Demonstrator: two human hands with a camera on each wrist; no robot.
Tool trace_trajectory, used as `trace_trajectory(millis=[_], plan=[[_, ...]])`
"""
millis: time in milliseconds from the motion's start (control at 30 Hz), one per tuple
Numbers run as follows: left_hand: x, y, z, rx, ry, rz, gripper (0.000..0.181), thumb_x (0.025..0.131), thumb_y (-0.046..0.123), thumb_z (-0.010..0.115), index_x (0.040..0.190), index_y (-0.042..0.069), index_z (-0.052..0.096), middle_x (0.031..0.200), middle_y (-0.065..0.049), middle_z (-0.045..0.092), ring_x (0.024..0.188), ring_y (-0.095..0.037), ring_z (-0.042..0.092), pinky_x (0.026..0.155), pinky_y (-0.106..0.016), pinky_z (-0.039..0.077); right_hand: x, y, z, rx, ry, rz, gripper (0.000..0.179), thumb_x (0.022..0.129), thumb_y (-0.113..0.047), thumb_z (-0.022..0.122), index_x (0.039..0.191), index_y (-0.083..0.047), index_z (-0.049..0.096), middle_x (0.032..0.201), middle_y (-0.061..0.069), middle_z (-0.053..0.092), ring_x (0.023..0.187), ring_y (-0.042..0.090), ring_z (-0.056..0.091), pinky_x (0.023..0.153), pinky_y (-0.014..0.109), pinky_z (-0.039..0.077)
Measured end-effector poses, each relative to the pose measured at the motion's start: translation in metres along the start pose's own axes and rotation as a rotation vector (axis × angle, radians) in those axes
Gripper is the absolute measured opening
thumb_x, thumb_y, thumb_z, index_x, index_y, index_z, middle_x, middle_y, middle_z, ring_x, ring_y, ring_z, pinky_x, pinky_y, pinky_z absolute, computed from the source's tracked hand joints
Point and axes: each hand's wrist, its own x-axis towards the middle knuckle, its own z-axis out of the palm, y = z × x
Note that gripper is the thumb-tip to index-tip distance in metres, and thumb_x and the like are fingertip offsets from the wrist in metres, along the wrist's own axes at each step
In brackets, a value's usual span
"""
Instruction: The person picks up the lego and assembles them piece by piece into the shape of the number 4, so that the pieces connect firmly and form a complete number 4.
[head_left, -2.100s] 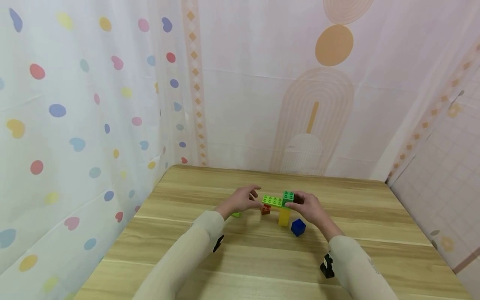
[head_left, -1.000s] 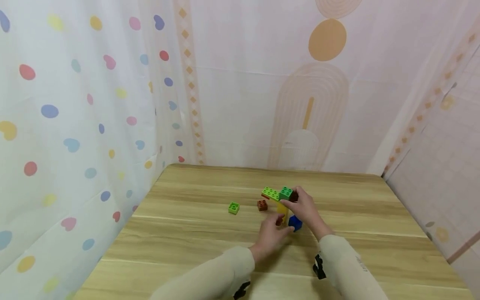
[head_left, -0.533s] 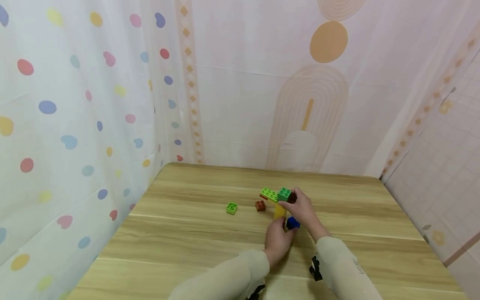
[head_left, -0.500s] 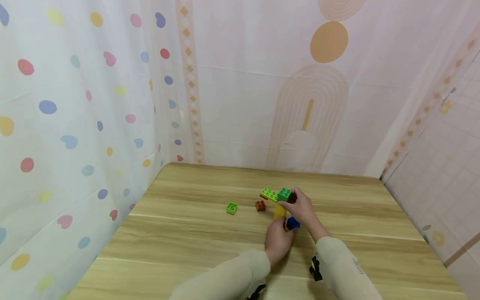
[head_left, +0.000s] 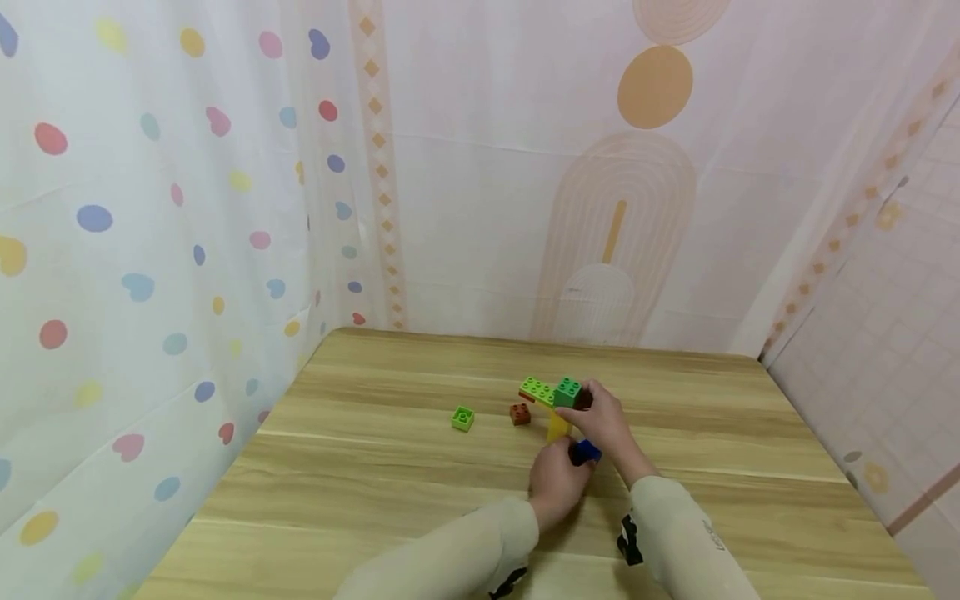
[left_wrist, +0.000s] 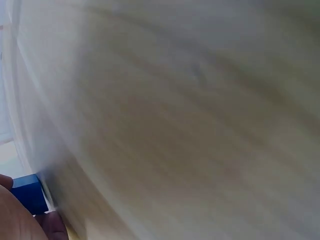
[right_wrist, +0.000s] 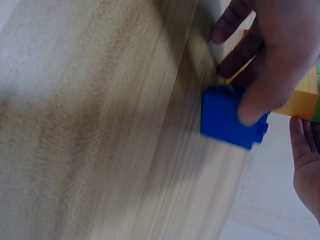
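Note:
My left hand (head_left: 557, 483) pinches a blue toy building brick (head_left: 587, 452) just in front of the stack. In the right wrist view its thumb lies along the blue brick (right_wrist: 225, 117), whose studs face right. Only a corner of that brick (left_wrist: 29, 195) shows in the left wrist view. My right hand (head_left: 609, 425) holds the dark green brick (head_left: 567, 392) atop the stack between thumb and fingers. Beneath it a long lime green brick (head_left: 536, 390) juts out left, with red under its far end. A yellow brick (head_left: 558, 427) forms the upright, its base hidden behind the left hand.
A small brown-red brick (head_left: 520, 414) lies left of the upright. Farther left is a small lime brick (head_left: 462, 419), hollow side up. All this sits on a wood-grain table (head_left: 360, 467), with a patterned curtain (head_left: 480, 208) behind and at the sides.
My left hand has come from the stack's left side round to its front and taken hold of the blue brick, which has turned in the fingers. The right hand stays on the green brick.

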Motion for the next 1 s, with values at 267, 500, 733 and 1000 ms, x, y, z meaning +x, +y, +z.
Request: trace_trajectory(millis=[267,500,733,1000], plan=[[-0.002,-0.015,-0.037,-0.061,-0.091,-0.008,0.023,0.088,0.019,0.076,0.105,0.006,0.068,0.099,-0.003,0.069,0.094,-0.019,0.065,0.082,-0.041,0.054,0.000,0.002,0.001,-0.028,-0.004,-0.001,0.035,0.087,-0.017,0.079,0.112,-0.002,0.059,0.104,0.011,0.063,0.091,0.022,0.059,0.076,0.034,0.051],[0.005,-0.030,-0.076,-0.108,-0.104,0.013,0.031,0.090,0.019,0.074,0.115,0.003,0.065,0.107,-0.009,0.068,0.099,-0.021,0.063,0.084,-0.041,0.053,0.000,0.007,0.003,-0.028,-0.003,0.009,0.032,0.087,-0.018,0.078,0.110,-0.001,0.063,0.103,0.010,0.065,0.090,0.021,0.060,0.076,0.034,0.052],[0.023,-0.042,-0.110,-0.158,-0.017,0.029,0.036,0.091,0.025,0.073,0.119,0.002,0.067,0.108,-0.008,0.068,0.101,-0.022,0.061,0.084,-0.040,0.052,0.000,0.012,0.005,-0.035,0.002,0.013,0.030,0.087,-0.018,0.079,0.109,-0.002,0.067,0.101,0.009,0.067,0.088,0.020,0.061,0.075,0.033,0.052],[0.059,-0.041,-0.137,-0.228,-0.035,0.042,0.035,0.093,0.025,0.072,0.122,0.006,0.068,0.109,-0.006,0.067,0.101,-0.020,0.061,0.082,-0.035,0.052,0.001,0.014,0.006,-0.014,-0.015,0.036,0.033,0.088,-0.018,0.077,0.115,-0.001,0.068,0.106,0.009,0.068,0.093,0.020,0.062,0.079,0.034,0.053]])
